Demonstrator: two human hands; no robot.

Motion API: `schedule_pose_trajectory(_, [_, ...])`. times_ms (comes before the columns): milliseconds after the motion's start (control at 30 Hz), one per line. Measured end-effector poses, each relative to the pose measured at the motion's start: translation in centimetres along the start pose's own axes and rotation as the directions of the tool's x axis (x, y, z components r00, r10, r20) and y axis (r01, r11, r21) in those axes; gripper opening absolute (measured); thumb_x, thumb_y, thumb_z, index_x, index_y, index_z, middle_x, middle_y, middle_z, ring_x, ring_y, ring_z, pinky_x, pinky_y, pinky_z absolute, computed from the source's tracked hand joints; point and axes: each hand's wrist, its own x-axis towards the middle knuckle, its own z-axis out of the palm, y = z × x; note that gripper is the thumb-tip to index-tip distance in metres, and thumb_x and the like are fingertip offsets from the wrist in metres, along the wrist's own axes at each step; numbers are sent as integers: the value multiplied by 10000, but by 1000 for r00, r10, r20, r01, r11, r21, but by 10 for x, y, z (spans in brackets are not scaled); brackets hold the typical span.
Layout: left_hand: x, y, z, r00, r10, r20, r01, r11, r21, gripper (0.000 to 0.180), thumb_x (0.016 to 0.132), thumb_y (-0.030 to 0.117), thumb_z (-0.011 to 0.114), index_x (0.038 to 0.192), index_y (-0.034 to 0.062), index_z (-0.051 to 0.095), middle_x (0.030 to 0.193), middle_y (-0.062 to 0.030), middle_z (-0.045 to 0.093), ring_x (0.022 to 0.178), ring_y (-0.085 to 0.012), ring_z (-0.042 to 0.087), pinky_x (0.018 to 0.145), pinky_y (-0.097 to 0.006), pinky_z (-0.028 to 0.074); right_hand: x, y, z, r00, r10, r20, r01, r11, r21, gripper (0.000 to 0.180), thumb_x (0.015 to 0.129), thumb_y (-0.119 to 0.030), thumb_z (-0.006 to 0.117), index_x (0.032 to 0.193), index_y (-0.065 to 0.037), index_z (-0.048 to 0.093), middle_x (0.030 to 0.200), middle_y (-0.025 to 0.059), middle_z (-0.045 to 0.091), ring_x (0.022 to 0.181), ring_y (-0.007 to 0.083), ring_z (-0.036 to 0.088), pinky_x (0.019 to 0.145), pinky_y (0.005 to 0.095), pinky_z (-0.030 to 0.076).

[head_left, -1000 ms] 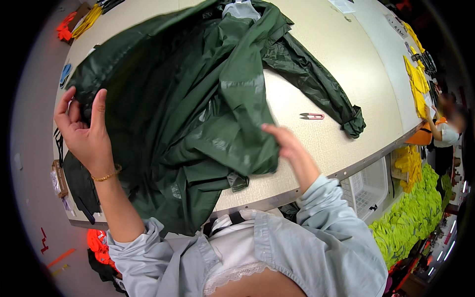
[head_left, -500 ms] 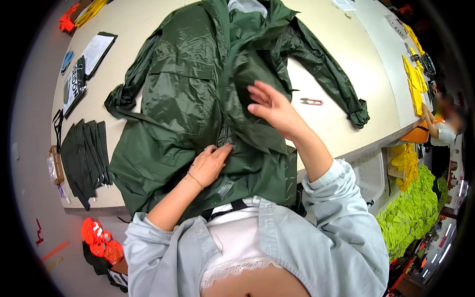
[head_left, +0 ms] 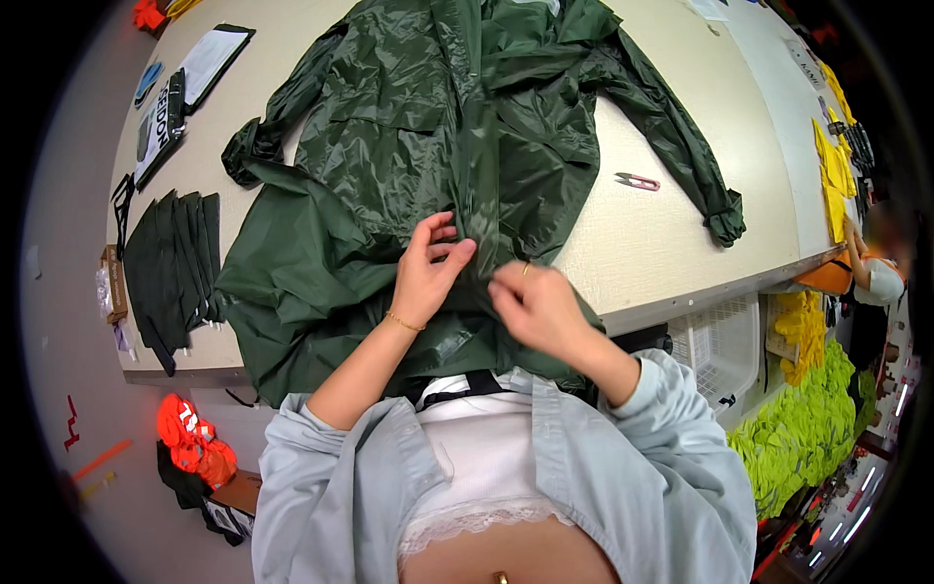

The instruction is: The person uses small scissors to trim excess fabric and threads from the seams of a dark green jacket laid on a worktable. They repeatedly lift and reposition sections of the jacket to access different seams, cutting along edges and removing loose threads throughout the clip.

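A dark green rain jacket point(head_left: 389, 127) lies front up on the table, its lower part bunched toward my body. A front flap runs down its middle over the zip. My left hand point(head_left: 430, 271) is at the left side of this flap, low on the jacket, thumb and fingers apart. Just right of the flap's lower end, my right hand point(head_left: 540, 310) is closed, its fingers curled on the jacket's cloth and slightly blurred. What exactly the fingertips pinch is hidden. Thread snips point(head_left: 637, 182) with reddish handles lie between the jacket's body and its right-hand sleeve.
Folded dark green pieces point(head_left: 175, 263) lie on the table point(head_left: 700, 88) at the left, below flat packages point(head_left: 163, 127). Beyond the table's right edge are a white crate point(head_left: 725, 341) and a bright yellow-green heap point(head_left: 798, 438). A co-worker point(head_left: 880, 277) handles yellow cloth point(head_left: 832, 175) at far right.
My right hand has come down from above the jacket onto its front edge. My left hand has moved up and lifted its fingers. The front flap now lies straighter over the zip.
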Motion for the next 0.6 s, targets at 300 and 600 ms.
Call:
schedule_pose_trajectory(300, [-25, -17, 0, 981, -91, 171, 107, 991, -85, 335, 805, 53, 678, 1089, -38, 525, 974, -79, 646, 854, -81, 611, 741, -219, 498, 11, -11, -5, 966, -233, -109, 207, 955, -211, 168, 744, -146, 673, 894, -70, 669, 843, 66, 641, 876, 269, 618, 749, 402, 494])
schedule_pose_trajectory(600, [-46, -13, -19, 869, -465, 171, 465, 884, 42, 410, 907, 381, 561, 994, -14, 625, 987, -69, 593, 854, -134, 594, 733, -251, 507, 60, 43, -24, 847, -440, 298, 480, 874, -73, 103, 738, -98, 655, 825, -142, 688, 809, -14, 617, 930, 211, 554, 1072, 499, 264])
